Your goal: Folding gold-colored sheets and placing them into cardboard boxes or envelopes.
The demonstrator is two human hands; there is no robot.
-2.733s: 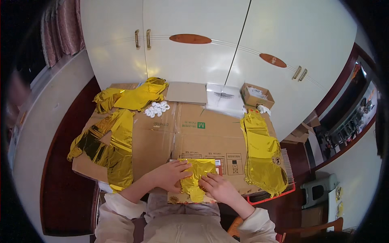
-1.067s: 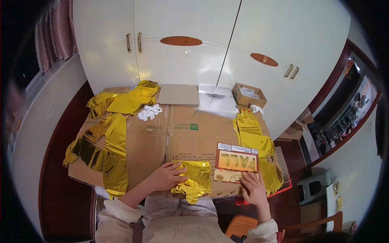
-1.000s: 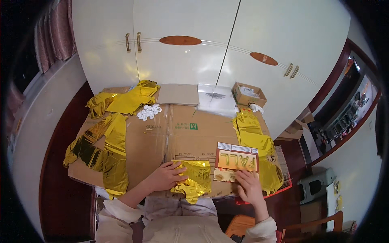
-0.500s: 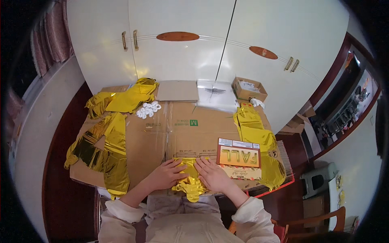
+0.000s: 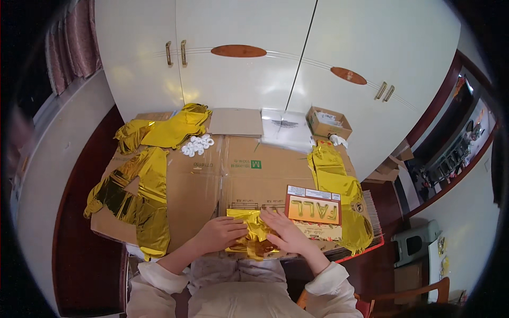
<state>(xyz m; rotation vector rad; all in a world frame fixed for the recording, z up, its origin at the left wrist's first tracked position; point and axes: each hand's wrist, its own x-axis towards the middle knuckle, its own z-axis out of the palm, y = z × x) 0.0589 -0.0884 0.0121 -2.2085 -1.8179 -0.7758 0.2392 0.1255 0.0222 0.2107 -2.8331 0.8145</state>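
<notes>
A piece of gold foil, seemingly a flat foil balloon (image 5: 253,217), lies folded at the near edge of the cardboard. My left hand (image 5: 222,234) rests flat on its left side, fingers stretched out toward the right. Over the right side my right hand (image 5: 284,230) lies with its fingers extended and pressing on the foil. Crumpled foil shows between the hands and hangs toward the near edge. Just right of my right hand is a printed card (image 5: 314,211) with a picture of gold balloon letters.
More flat gold foil balloons lie at the left (image 5: 151,201), far left (image 5: 177,127) and right (image 5: 339,180). White rings (image 5: 196,145), a grey-brown board (image 5: 236,122), clear plastic bags (image 5: 286,126) and a small open carton (image 5: 328,123) stand along the back. White cabinets (image 5: 238,79) rise behind.
The foil's loose near end has been drawn in and bunched under my hands. My right hand has shifted slightly right and nearer. The view has moved a little.
</notes>
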